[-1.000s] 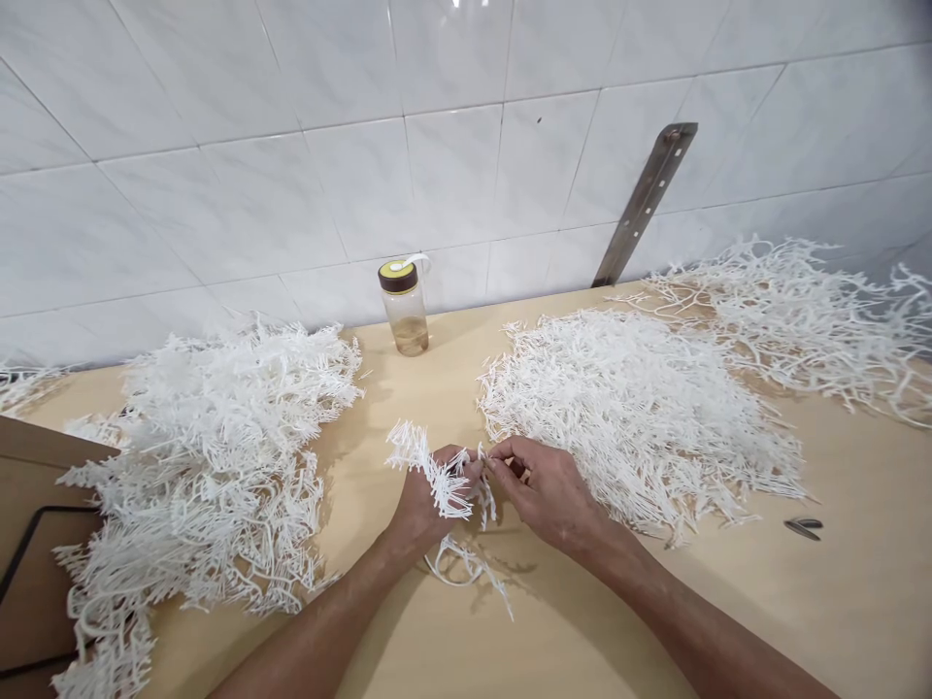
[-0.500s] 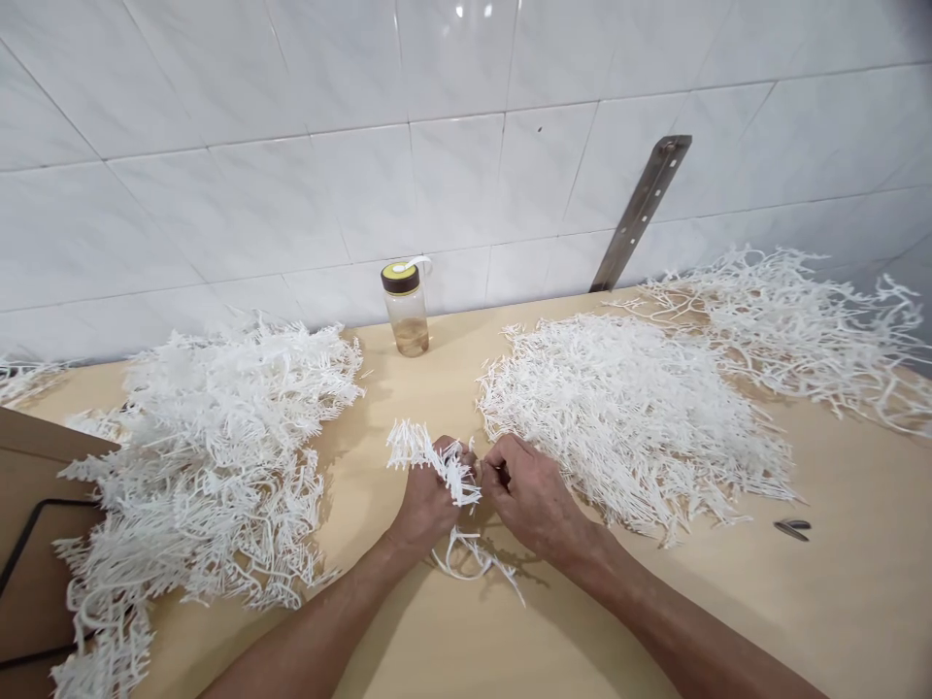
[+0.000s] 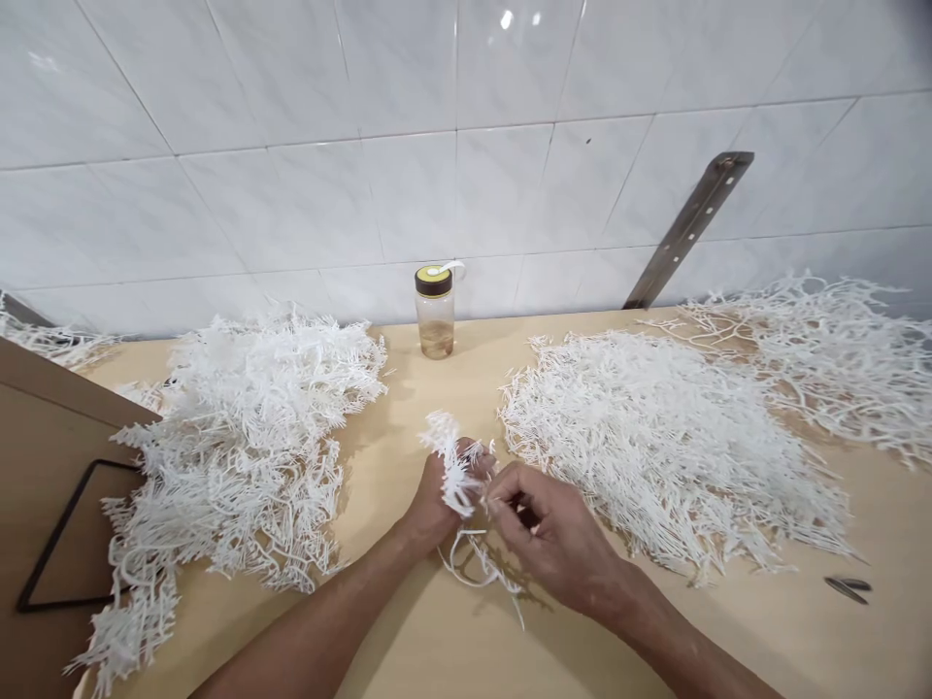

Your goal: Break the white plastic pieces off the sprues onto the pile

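Note:
My left hand [image 3: 437, 500] is closed around a white branched plastic sprig [image 3: 457, 466], whose frilly end stands up above the fingers. Close beside it, my right hand [image 3: 543, 519] is pinched near the sprig's side; what lies between its fingertips is too small to make out. Below both hands, a few loose white strands [image 3: 473, 563] hang or lie over the table. To the left spreads a heap of frilly white sprigs [image 3: 254, 447]. A broad pile of short white pieces [image 3: 670, 437] lies to the right of my right hand.
A lidded bottle with brownish liquid [image 3: 435, 316] stands near the wall. A metal bar [image 3: 688, 233] leans at the back right, near long white branches [image 3: 837, 359]. Small dark snips [image 3: 848, 588] lie at the right. A brown box [image 3: 65, 505] with a black handle borders the left.
The view has swung left, so everything sits farther right. The sprig in my left hand has turned more upright, and my right hand has shifted slightly downward.

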`<state>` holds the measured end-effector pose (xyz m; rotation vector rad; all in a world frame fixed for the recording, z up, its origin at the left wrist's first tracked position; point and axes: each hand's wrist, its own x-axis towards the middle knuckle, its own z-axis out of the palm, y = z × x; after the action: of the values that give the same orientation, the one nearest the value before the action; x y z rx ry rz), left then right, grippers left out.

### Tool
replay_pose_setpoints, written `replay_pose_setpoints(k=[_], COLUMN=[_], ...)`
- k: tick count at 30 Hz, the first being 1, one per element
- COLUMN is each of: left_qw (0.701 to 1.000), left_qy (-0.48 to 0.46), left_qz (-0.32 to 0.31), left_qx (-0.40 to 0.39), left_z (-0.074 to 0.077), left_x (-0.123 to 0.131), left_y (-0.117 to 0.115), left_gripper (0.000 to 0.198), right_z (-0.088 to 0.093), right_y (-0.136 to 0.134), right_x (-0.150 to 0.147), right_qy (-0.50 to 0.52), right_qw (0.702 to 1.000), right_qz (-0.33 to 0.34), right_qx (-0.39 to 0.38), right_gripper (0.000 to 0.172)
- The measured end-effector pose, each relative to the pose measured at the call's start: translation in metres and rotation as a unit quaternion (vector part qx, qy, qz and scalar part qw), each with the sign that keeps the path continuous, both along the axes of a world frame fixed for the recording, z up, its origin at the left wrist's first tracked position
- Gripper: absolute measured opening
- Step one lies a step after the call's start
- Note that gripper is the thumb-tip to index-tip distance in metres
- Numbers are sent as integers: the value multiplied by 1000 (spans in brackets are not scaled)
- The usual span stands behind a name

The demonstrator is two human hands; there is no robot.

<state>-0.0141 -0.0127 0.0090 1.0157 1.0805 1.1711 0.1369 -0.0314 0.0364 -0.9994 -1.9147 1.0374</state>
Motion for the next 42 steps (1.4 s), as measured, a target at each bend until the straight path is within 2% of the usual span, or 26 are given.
replay_pose_setpoints(k=[2,4,7,9,11,13,15,17,19,22,24,28,30,33,37,39,42], left_qw=[999,997,992,988,988,988,988,987,987,983,981,985,985,979,969,966,958], left_qy=[2,1,-51,-68,-75,-84,-95,-98,-96,-91,-94,-79,-63,-63,-78,-92,-142], left_qz=[-10,-34,-96,-116,-112,-101,-92,-89,-96,-130,-149,-139,-148,-192,-233,-240,-237], left_qx=[-34,-64,-71,-70,-73,-79,-85,-89,-90,-92,-86,-69,-60,-32,3,-16,-78], left_z=[1,0,-2,-2,0,1,3,6,9,14,14,8,7,12,19,18,9], left_x=[-5,-11,-19,-22,-22,-19,-16,-13,-10,-7,-6,-7,-6,-4,-1,-3,-10], left_y=[3,6,7,8,9,10,9,8,4,-1,-3,-5,-4,-3,-2,-2,-1], left_gripper=[34,39,51,54,54,53,52,50,49,53,56,63,65,61,43,43,59], right_z=[7,12,17,20,24,25,23,17,9,-2,-7,-7,-4,0,1,1,0], right_y=[7,17,32,39,42,42,39,34,29,25,24,24,24,22,19,19,21], right_x=[10,26,54,70,79,80,72,57,40,21,16,18,18,16,13,13,15], right_qy=[9,2,-22,-58,-101,-108,-84,-62,-64,-96,-114,-99,-81,-51,-11,3,28], right_qw=[997,981,920,883,857,860,896,941,973,990,990,987,990,997,995,995,992], right_qz=[-80,-188,-387,-457,-485,-472,-417,-322,-214,-104,-86,-122,-116,-53,21,20,19], right_qx=[11,38,63,92,141,157,127,81,48,8,4,16,23,-11,-92,-96,-125], right_gripper=[18,18,25,29,34,34,30,27,26,27,25,22,19,20,25,26,24])
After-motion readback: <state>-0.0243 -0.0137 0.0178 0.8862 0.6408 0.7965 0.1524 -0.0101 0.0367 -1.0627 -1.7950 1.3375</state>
